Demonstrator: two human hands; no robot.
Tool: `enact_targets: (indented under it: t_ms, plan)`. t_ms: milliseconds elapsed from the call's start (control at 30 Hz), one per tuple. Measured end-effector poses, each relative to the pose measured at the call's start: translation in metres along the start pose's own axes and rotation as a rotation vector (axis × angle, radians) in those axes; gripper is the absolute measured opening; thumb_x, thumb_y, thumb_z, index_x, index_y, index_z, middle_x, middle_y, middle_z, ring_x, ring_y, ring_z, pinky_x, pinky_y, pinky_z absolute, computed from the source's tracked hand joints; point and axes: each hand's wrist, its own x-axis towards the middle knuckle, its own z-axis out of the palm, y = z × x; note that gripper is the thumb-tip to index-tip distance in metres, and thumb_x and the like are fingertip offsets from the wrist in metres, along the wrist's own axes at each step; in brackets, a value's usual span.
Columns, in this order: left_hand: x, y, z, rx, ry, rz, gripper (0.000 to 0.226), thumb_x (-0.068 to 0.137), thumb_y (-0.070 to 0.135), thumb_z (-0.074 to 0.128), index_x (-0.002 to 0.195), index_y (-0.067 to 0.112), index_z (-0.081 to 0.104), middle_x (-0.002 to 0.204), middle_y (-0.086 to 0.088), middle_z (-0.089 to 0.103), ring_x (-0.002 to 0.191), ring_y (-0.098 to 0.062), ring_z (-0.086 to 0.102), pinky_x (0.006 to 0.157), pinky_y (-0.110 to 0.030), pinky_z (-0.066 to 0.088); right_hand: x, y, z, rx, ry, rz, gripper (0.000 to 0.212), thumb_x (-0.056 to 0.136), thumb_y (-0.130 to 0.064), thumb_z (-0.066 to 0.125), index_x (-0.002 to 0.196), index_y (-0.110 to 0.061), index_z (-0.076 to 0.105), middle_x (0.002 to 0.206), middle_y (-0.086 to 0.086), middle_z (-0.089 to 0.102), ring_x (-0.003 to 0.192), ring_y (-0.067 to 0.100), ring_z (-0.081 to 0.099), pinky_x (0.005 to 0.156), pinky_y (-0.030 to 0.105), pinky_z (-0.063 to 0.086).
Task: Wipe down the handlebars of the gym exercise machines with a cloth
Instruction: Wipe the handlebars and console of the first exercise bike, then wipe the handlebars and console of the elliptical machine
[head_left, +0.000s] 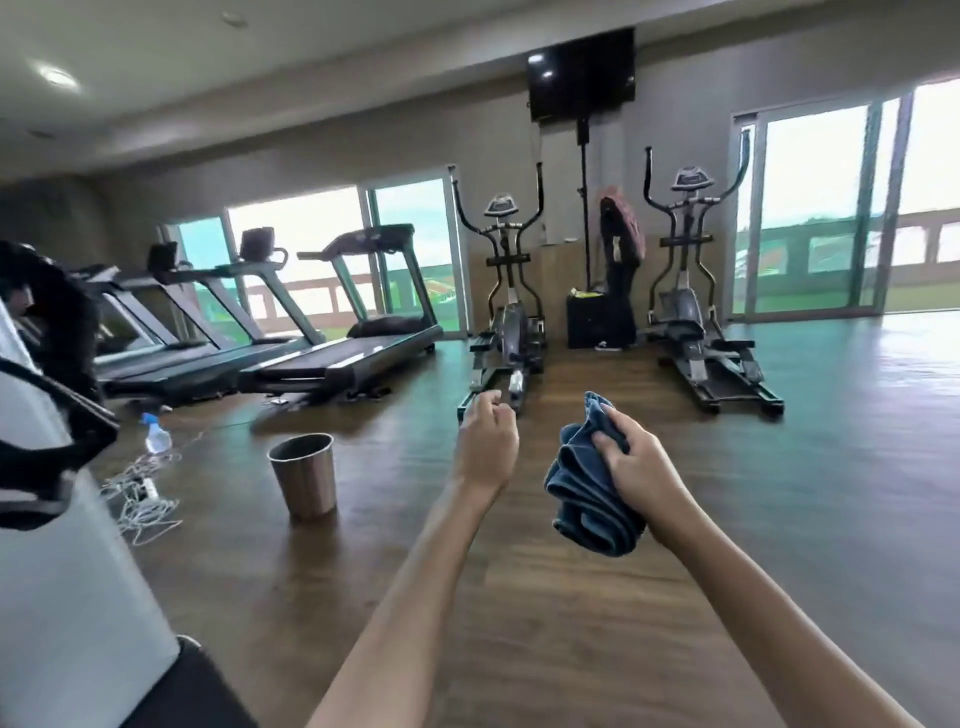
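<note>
Right hand (636, 462) grips blue cloth (587, 499); left hand (488, 441) seemingly curled, outstretched.

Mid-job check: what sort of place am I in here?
Most likely a small gym: a row of treadmills by the left windows, a left elliptical trainer and a right elliptical trainer against the far wall, a TV mounted above. The right hand grips a blue cloth.
</note>
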Motion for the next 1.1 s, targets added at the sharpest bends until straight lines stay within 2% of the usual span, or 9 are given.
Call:
enact_targets:
  t_ms: [100, 233, 367, 700, 867, 1100]
  plan:
    - [0.008, -0.016, 0.052, 0.023, -0.171, -0.061, 0.039, 0.103, 0.01, 0.024, 0.135, -0.004, 0.04, 0.148, -0.014, 0.036, 0.136, -0.025, 0.031, 0.1, -0.02, 0.021, 0.013, 0.031, -0.024, -0.036, 0.024, 0.107, 0.038, 0.098, -0.016, 0.052, 0.135, -0.02, 0.053, 0.124, 0.001, 0.063, 0.114, 0.019, 0.059, 0.104, 0.043, 0.044]
    - [0.01, -0.01, 0.097, -0.033, -0.297, -0.186, 0.044, 0.104, 0.02, 0.026, 0.146, 0.007, 0.029, 0.152, -0.009, 0.032, 0.14, -0.023, 0.029, 0.11, -0.026, 0.024, 0.031, 0.051, -0.055, -0.095, 0.027, 0.233, 0.04, 0.097, -0.017, 0.053, 0.137, -0.018, 0.052, 0.129, 0.001, 0.06, 0.118, 0.019, 0.056, 0.106, 0.042, 0.042]
    - [0.011, 0.007, 0.117, -0.111, -0.426, -0.273, 0.048, 0.103, 0.021, 0.026, 0.149, 0.007, 0.025, 0.155, -0.008, 0.027, 0.143, -0.017, 0.022, 0.113, -0.025, 0.017, 0.043, 0.05, -0.077, -0.152, 0.017, 0.348, 0.041, 0.097, -0.017, 0.052, 0.138, -0.016, 0.05, 0.135, 0.004, 0.057, 0.124, 0.022, 0.052, 0.109, 0.042, 0.039]
    - [0.035, 0.07, 0.097, -0.099, -0.577, -0.447, 0.049, 0.103, 0.024, 0.025, 0.149, 0.006, 0.025, 0.156, -0.008, 0.026, 0.145, -0.017, 0.02, 0.115, -0.026, 0.014, 0.06, -0.013, -0.105, -0.249, -0.06, 0.534, 0.044, 0.099, -0.012, 0.05, 0.142, -0.01, 0.044, 0.143, 0.01, 0.048, 0.131, 0.023, 0.045, 0.111, 0.03, 0.033]
    - [0.055, 0.093, 0.088, -0.096, -0.615, -0.499, 0.051, 0.103, 0.026, 0.025, 0.15, 0.006, 0.023, 0.157, -0.008, 0.023, 0.145, -0.017, 0.017, 0.117, -0.029, 0.012, 0.08, -0.041, -0.115, -0.283, -0.108, 0.565, 0.046, 0.1, -0.013, 0.048, 0.145, -0.011, 0.04, 0.148, 0.008, 0.041, 0.135, 0.021, 0.04, 0.103, 0.02, 0.028]
    - [0.094, 0.114, 0.087, -0.102, -0.641, -0.539, 0.051, 0.103, 0.029, 0.025, 0.151, 0.009, 0.021, 0.158, -0.006, 0.021, 0.146, -0.016, 0.014, 0.12, -0.032, 0.011, 0.116, -0.063, -0.124, -0.297, -0.139, 0.597, 0.046, 0.101, -0.013, 0.045, 0.147, -0.013, 0.037, 0.15, 0.007, 0.038, 0.137, 0.019, 0.035, 0.102, 0.017, 0.025]
